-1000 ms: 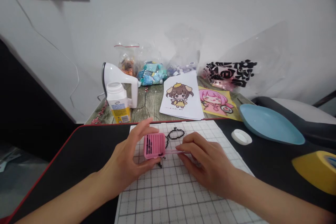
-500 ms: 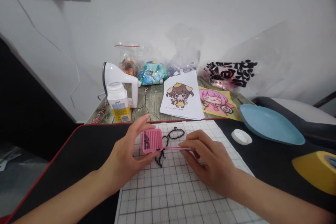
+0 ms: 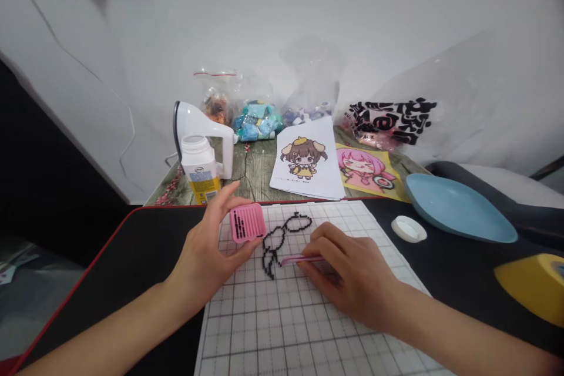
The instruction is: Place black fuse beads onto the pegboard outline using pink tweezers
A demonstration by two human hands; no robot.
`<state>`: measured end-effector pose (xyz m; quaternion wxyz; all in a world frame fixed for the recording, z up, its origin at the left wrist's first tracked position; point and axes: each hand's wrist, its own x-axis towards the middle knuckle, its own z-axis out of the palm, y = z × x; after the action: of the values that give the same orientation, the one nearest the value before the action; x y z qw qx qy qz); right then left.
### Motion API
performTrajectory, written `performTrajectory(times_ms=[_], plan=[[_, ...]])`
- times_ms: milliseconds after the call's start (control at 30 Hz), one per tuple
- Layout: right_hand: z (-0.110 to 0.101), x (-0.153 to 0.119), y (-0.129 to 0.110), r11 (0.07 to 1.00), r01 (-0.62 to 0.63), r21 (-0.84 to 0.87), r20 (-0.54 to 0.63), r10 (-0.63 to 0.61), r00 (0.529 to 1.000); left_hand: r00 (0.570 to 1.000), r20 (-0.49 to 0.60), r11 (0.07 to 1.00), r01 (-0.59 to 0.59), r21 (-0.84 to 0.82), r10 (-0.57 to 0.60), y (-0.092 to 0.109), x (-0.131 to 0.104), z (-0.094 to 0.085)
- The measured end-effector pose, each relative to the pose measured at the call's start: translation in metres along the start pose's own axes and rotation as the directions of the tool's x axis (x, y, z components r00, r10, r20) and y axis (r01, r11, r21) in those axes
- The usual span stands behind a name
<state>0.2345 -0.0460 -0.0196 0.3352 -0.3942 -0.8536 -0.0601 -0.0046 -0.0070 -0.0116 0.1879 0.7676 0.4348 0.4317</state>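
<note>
Between thumb and fingers, my left hand point(image 3: 206, 241) holds a small pink ridged bead tray point(image 3: 252, 222), tilted toward me, with black beads lined up in its left grooves. My right hand point(image 3: 350, 270) pinches pink tweezers point(image 3: 295, 259), whose tips point left, close to the lower end of a black bead outline point(image 3: 274, 239). That outline of small black beads forms loops on a white gridded pegboard point(image 3: 273, 329). Whether the tweezer tips hold a bead is too small to tell.
A white bottle point(image 3: 198, 167) and a white handheld steamer point(image 3: 225, 155) stand at the back left. Behind the board lie a printed character sheet point(image 3: 304, 164) and a pink-haired picture point(image 3: 363, 170). On the right are a white cap point(image 3: 409, 229), a blue tray point(image 3: 458, 208) and a yellow tape roll point(image 3: 529, 288).
My left hand has shifted the bead tray left and up, uncovering more of the bead outline. The tweezers have moved slightly down, to the outline's lower end.
</note>
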Motion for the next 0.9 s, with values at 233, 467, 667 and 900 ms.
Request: performTrajectory(times_ms=[233,467,667,900], plan=[[0.000,0.000,0.000,1.000,0.002,-0.013,-0.001,-0.002,1.000,1.000,0.007,1.000,-0.022,0.003,0.022,-0.001,0.000,0.000],[0.001,0.001,0.000,1.000,0.009,-0.008,-0.003,-0.009,1.000,1.000,0.021,1.000,-0.016,0.010,0.015,0.000,-0.001,-0.001],[-0.001,0.001,0.000,1.000,0.016,0.016,-0.082,-0.015,0.997,0.999,0.040,0.999,-0.034,0.021,0.034,0.003,-0.002,-0.001],[-0.001,0.000,0.001,0.995,0.041,0.090,-0.098,-0.032,0.995,0.988,0.132,0.996,-0.087,0.003,0.086,0.010,-0.007,-0.003]])
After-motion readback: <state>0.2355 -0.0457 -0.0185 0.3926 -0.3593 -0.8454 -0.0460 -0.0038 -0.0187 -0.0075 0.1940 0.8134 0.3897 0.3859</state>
